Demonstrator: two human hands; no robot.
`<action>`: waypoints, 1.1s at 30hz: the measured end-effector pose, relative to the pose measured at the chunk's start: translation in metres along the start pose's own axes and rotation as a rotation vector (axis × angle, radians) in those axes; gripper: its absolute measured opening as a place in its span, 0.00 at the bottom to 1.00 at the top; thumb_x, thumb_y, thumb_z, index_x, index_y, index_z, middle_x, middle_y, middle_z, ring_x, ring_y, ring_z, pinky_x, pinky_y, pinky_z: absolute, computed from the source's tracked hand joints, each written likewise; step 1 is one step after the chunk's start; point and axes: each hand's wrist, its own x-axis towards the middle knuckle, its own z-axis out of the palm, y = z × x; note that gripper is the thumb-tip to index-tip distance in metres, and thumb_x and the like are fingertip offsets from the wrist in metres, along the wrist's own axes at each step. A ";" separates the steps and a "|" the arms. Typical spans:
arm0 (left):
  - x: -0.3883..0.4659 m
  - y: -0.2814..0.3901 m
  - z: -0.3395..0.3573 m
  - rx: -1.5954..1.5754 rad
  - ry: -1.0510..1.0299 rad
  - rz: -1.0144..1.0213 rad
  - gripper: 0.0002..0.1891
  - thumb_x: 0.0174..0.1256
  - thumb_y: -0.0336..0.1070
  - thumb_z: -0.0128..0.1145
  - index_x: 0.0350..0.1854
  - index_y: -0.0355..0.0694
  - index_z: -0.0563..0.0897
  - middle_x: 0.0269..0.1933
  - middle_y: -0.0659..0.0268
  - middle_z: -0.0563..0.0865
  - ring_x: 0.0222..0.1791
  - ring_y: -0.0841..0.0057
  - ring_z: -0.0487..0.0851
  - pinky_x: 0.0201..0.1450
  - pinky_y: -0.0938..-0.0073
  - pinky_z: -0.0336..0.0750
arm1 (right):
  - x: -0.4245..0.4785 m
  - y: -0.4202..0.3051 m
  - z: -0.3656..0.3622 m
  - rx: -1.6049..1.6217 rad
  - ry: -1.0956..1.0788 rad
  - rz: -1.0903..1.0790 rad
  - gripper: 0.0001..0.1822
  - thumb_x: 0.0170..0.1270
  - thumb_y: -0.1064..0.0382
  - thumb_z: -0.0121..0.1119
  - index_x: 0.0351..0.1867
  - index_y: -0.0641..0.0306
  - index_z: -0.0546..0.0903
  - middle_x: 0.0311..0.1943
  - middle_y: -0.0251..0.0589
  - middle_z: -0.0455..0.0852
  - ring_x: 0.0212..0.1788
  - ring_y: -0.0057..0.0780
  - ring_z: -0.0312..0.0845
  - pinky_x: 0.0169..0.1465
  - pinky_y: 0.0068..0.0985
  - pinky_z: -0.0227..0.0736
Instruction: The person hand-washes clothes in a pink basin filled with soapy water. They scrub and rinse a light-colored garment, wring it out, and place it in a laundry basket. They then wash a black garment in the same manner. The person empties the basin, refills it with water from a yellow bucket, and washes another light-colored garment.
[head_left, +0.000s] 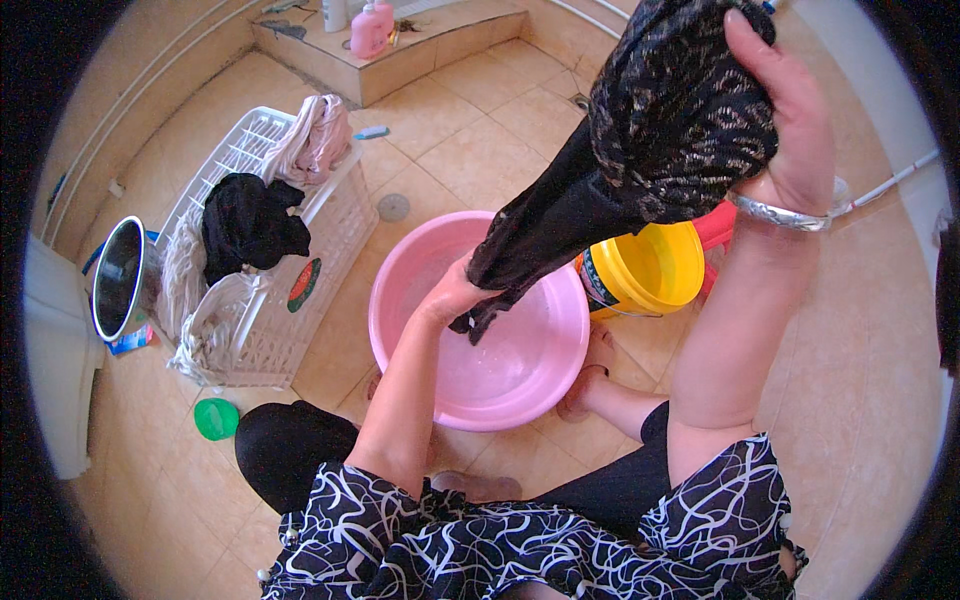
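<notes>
A black patterned garment (675, 112) stretches between my two hands, slanting from upper right down to the middle. My left hand (459, 291) grips its narrow, gathered lower part. High at the right, my right hand (802, 124) holds the bulky, bunched upper part, thumb on its edge; the other fingers are hidden behind the cloth. Below my left hand stands a round pink plastic basin (480, 420) with a shallow layer of what looks like water. One loose end of the garment hangs above the inside of the basin.
Left of the basin is a white plastic basket (334, 247) with black cloth (247, 225) and pale wrung cloths on it. A metal bowl (120, 277) and a green cup (217, 418) are nearby. A yellow bucket (652, 262) stands right. Pink bottles (369, 30) sit on the tiled ledge.
</notes>
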 end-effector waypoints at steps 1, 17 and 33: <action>-0.003 0.007 0.001 -0.021 0.027 -0.021 0.29 0.40 0.30 0.64 0.50 0.37 0.69 0.43 0.67 0.77 0.42 0.79 0.73 0.48 0.78 0.67 | -0.001 0.005 -0.011 -0.047 0.094 0.065 0.10 0.51 0.66 0.55 0.33 0.69 0.77 0.29 0.40 0.81 0.30 0.27 0.78 0.37 0.22 0.74; 0.004 -0.058 -0.058 1.235 0.280 -0.269 0.19 0.41 0.29 0.54 0.42 0.42 0.74 0.43 0.53 0.75 0.47 0.56 0.72 0.46 0.62 0.68 | -0.191 0.382 -0.166 -1.069 -0.099 0.868 0.22 0.57 0.53 0.45 0.51 0.60 0.64 0.41 0.57 0.75 0.45 0.51 0.70 0.49 0.36 0.63; -0.004 -0.182 -0.001 -0.114 0.307 -1.121 0.33 0.56 0.63 0.36 0.48 0.36 0.71 0.46 0.53 0.75 0.47 0.58 0.73 0.47 0.52 0.67 | -0.253 0.480 -0.144 -1.017 0.163 1.074 0.16 0.53 0.63 0.50 0.44 0.65 0.70 0.38 0.53 0.76 0.41 0.48 0.72 0.46 0.35 0.64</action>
